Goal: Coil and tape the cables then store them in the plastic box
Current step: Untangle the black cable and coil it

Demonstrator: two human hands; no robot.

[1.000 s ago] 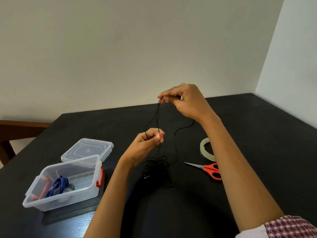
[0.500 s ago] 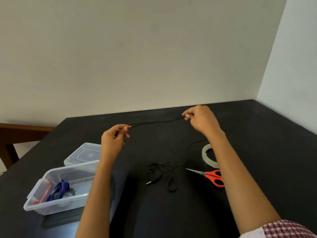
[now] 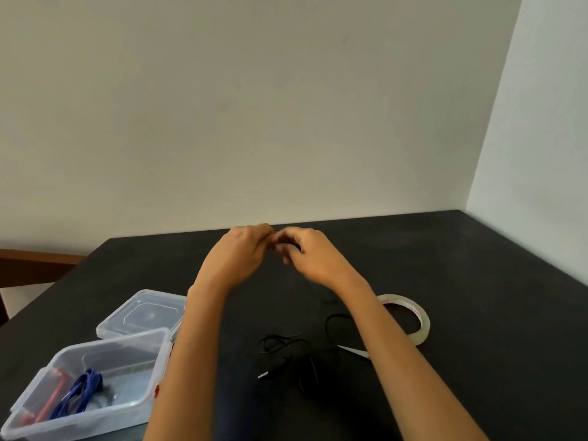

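Here, above the far middle of the table (image 3: 461,265):
Hands: the left hand (image 3: 241,253) and right hand (image 3: 310,254) meet fingertip to fingertip, blurred.
Grip: fingers of both hands are curled together; whether they pinch the cable cannot be told through the blur.
Black cable (image 3: 286,348): its loose end lies tangled on the table between the forearms, plug tip toward the camera.
Plastic box (image 3: 152,386): open at lower left, holding a blue cable coil (image 3: 81,391) and something red.
Lid (image 3: 143,313): flat just behind the box.
Tape roll (image 3: 421,319): flat beside the right forearm.
Scissors (image 3: 354,351): one blade tip shows near the roll.
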